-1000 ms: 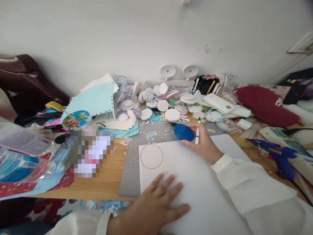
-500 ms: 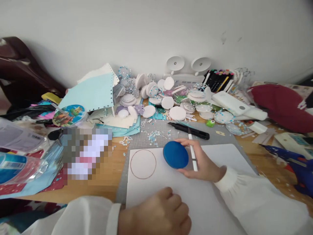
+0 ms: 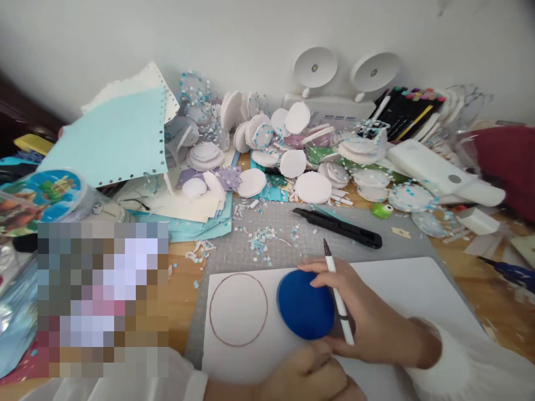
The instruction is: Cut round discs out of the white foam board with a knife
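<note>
On the white paper (image 3: 242, 365) a blue round disc (image 3: 307, 306) lies beside a drawn brown circle (image 3: 267, 313). My right hand (image 3: 368, 312) grips the disc at its right side, fingers at the top edge and thumb low. A white marker (image 3: 339, 303), its dark tip uncapped and pointing up and away, is tucked in the same hand. Curled at the bottom, my left hand (image 3: 311, 376) is close to the disc's lower edge; I cannot tell if they touch. Its palm and fingertips are hidden.
A black utility knife (image 3: 338, 227) lies on the grey cutting mat (image 3: 234, 239), behind the paper. Paper scraps (image 3: 261, 239) are scattered there. White foam discs (image 3: 313, 186) pile up along the wall. At right are black markers (image 3: 413, 114) and a blue glue gun (image 3: 510, 273).
The blue disc, gripped by my right hand, now looks flat on the paper and nearer. My left hand has come rightward, close to the disc. The view has also moved closer.
</note>
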Demonstrator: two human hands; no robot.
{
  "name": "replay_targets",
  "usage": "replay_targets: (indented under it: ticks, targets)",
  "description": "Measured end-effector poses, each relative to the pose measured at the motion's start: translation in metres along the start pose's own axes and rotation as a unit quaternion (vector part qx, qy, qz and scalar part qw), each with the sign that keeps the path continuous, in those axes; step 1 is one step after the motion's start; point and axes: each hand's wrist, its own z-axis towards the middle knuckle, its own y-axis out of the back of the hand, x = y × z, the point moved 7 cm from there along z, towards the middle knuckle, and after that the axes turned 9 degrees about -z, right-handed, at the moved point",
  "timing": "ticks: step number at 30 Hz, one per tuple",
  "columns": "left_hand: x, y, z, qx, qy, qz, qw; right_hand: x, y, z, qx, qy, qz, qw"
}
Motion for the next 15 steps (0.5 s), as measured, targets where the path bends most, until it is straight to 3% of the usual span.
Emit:
replay_targets:
  ticks: [2, 4, 13, 15]
  targets:
    - [0.010, 0.005, 0.003, -0.052, 0.073, 0.036, 0.995, -0.002, -0.001, -0.001, 0.002, -0.007, 0.002, 1.000]
    - [0.014, 0.007, 0.005, -0.058, 0.111, 0.074, 0.989, -0.003, -0.003, -0.002, 0.001, -0.011, 0.005, 1.000]
    - [0.016, 0.008, 0.009, -0.032, 0.122, 0.128, 0.984, -0.008, -0.008, -0.004, -0.008, -0.007, -0.006, 1.000]
    - [0.017, 0.007, 0.010, 0.001, 0.122, 0.142, 0.982, -0.006, -0.005, -0.003, -0.001, -0.001, -0.011, 1.000]
